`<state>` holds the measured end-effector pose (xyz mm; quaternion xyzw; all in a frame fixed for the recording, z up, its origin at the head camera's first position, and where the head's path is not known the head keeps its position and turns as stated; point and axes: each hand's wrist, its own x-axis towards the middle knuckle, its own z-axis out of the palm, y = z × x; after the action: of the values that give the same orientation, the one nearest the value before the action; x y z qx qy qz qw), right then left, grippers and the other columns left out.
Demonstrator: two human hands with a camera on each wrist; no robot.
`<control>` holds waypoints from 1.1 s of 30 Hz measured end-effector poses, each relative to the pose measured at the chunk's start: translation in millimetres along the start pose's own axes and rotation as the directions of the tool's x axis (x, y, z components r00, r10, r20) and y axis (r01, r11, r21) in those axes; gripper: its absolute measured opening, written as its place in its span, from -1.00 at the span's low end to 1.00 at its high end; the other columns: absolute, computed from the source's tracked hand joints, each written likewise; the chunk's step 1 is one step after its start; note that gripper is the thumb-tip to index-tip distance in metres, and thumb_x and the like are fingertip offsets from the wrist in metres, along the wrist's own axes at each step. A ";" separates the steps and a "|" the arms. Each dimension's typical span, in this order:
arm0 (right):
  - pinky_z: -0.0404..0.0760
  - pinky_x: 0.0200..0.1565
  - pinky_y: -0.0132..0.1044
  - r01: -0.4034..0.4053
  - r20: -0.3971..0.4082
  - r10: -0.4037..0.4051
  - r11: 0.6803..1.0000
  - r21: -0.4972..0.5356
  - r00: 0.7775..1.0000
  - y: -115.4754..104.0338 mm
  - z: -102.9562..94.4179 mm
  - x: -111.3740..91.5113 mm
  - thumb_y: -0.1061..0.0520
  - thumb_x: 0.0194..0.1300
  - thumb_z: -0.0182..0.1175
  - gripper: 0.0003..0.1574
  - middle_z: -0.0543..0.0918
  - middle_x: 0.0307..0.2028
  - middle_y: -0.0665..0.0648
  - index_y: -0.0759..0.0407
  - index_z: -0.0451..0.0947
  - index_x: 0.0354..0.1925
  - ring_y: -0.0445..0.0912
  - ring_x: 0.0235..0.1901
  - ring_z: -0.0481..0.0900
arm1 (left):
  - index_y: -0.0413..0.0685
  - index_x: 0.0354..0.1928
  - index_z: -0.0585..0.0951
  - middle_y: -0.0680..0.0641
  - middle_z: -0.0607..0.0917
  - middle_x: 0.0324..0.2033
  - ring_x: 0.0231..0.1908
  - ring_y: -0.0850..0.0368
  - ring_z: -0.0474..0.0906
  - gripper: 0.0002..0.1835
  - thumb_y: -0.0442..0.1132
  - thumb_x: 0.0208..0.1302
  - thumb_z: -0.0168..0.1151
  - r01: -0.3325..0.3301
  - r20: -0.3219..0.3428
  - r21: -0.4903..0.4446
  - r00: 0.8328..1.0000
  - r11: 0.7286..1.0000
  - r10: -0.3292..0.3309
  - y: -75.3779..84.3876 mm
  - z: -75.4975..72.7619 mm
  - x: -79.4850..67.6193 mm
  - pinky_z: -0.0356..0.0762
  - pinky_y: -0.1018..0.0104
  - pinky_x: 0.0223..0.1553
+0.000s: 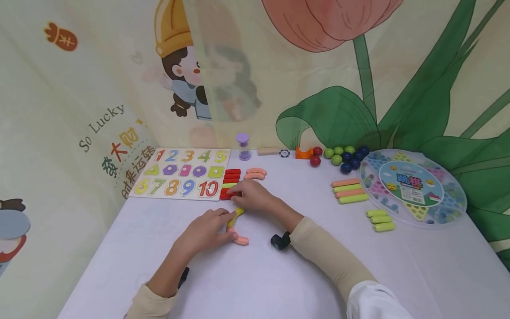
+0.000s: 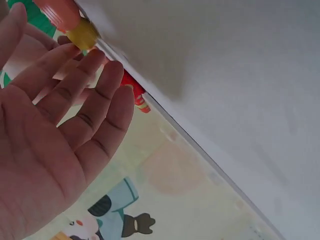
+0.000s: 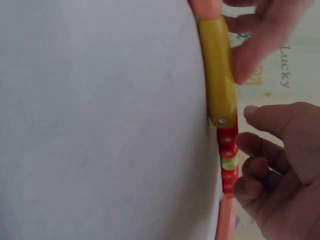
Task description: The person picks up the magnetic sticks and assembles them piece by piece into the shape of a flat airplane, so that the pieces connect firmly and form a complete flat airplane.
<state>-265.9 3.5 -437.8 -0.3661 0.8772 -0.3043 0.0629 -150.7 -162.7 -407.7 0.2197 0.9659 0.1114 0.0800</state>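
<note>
On the white table, a yellow stick (image 1: 235, 218) and a curved pink piece (image 1: 241, 241) lie end to end. My left hand (image 1: 204, 231) rests beside them, its fingertips touching the yellow stick and its thumb at the pink piece. In the left wrist view the left palm (image 2: 45, 160) shows, fingers lightly bent. My right hand (image 1: 252, 195) reaches over a short row of red sticks (image 1: 232, 175) with a light green one among them. In the right wrist view the right thumb and fingers (image 3: 267, 117) stand apart close to that row, with no piece between them.
A number board (image 1: 182, 173) adjoins the red sticks. Two curved pink pieces (image 1: 255, 173) and a purple sand timer (image 1: 244, 147) are behind. To the right are coloured balls (image 1: 347, 156), pink and green sticks (image 1: 350, 191), shorter green sticks (image 1: 380, 220) and a round game box (image 1: 414, 184).
</note>
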 end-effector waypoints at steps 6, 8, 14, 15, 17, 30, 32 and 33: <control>0.40 -0.45 -0.48 -0.033 -0.016 0.031 0.982 -0.186 0.999 -4.6 0.2 -2.3 0.11 0.13 0.24 -0.84 0.54 -0.44 -0.16 0.00 0.69 -0.27 -0.27 -0.43 0.38 | 0.04 0.15 0.48 -0.01 0.55 -0.03 -0.07 0.06 0.45 -0.33 0.14 -0.03 0.31 0.011 -0.023 0.055 1.000 0.998 -0.009 4.2 2.2 3.8 0.46 0.15 -0.11; 0.41 -0.46 -0.48 -0.067 -0.028 0.062 0.978 -0.199 0.998 -0.8 -6.1 -10.8 0.12 0.10 0.28 -0.90 0.52 -0.49 -0.18 0.00 0.71 -0.35 -0.28 -0.45 0.39 | 0.04 0.15 0.48 -0.02 0.55 -0.02 -0.05 0.05 0.45 -0.34 0.13 -0.03 0.32 0.025 -0.014 0.046 1.000 0.999 -0.024 5.2 2.3 5.0 0.46 0.13 -0.10; 0.45 -0.38 -0.42 -0.227 -0.005 0.229 0.962 -0.153 0.973 18.3 -32.7 -45.1 0.16 0.07 0.31 -0.94 0.56 -0.56 -0.18 -0.03 0.67 -0.48 -0.22 -0.48 0.45 | 0.03 0.14 0.49 0.01 0.55 0.00 0.02 0.08 0.43 -0.39 0.05 0.00 0.33 0.045 -0.009 -0.013 0.999 0.999 -0.045 4.6 0.8 10.7 0.42 0.15 -0.02; 0.45 -0.37 -0.40 -0.251 -0.007 0.252 0.958 -0.143 0.968 20.6 -36.5 -49.8 0.17 0.06 0.31 -0.93 0.56 -0.55 -0.17 -0.03 0.66 -0.49 -0.20 -0.46 0.44 | 0.04 0.14 0.49 0.02 0.55 0.00 0.02 0.09 0.43 -0.39 0.05 0.00 0.33 0.045 -0.009 -0.017 0.999 0.999 -0.045 4.0 0.6 12.2 0.41 0.16 -0.01; 0.45 -0.36 -0.38 -0.276 -0.010 0.277 0.954 -0.116 0.961 23.6 -41.7 -56.6 0.19 0.05 0.32 -0.93 0.56 -0.53 -0.16 -0.01 0.66 -0.49 -0.17 -0.45 0.43 | 0.03 0.14 0.49 0.03 0.55 0.00 0.04 0.09 0.42 -0.39 0.03 0.01 0.34 0.035 -0.008 -0.029 0.999 0.999 -0.035 2.7 0.2 14.6 0.40 0.15 0.00; 0.46 -0.42 -0.43 -0.120 0.005 0.120 0.993 0.003 0.993 12.4 -24.9 -47.8 0.20 0.07 0.30 -0.93 0.58 -0.53 -0.15 0.02 0.66 -0.44 -0.19 -0.50 0.43 | 0.00 0.16 0.46 0.03 0.57 -0.04 -0.04 0.14 0.45 -0.36 0.00 -0.01 0.36 0.007 0.025 -0.119 1.000 0.993 -0.005 -4.3 -1.2 21.9 0.40 0.17 0.00; 0.47 -0.45 -0.43 -0.139 0.017 0.139 0.990 0.003 0.990 12.4 -26.2 -42.7 0.16 0.09 0.28 -0.93 0.57 -0.51 -0.18 0.01 0.66 -0.38 -0.19 -0.51 0.43 | 0.00 0.17 0.46 0.04 0.56 -0.03 -0.02 0.14 0.44 -0.35 0.00 -0.01 0.36 0.010 0.031 -0.121 1.000 0.993 -0.007 -5.0 -1.6 21.1 0.40 0.16 0.00; 0.46 -0.46 -0.42 -0.142 0.019 0.142 0.990 -0.007 0.990 12.1 -26.2 -38.4 0.13 0.11 0.27 -0.91 0.56 -0.51 -0.18 0.00 0.66 -0.33 -0.19 -0.51 0.42 | 0.01 0.17 0.46 0.04 0.56 -0.03 -0.03 0.14 0.44 -0.35 0.00 -0.02 0.36 0.013 0.033 -0.121 0.999 0.993 -0.009 -5.3 -2.0 21.1 0.40 0.16 0.00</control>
<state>-254.1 49.1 -428.0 -0.3057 0.9013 -0.2930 0.0917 -172.1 -158.4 -409.3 0.2110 0.9571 0.1659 0.1095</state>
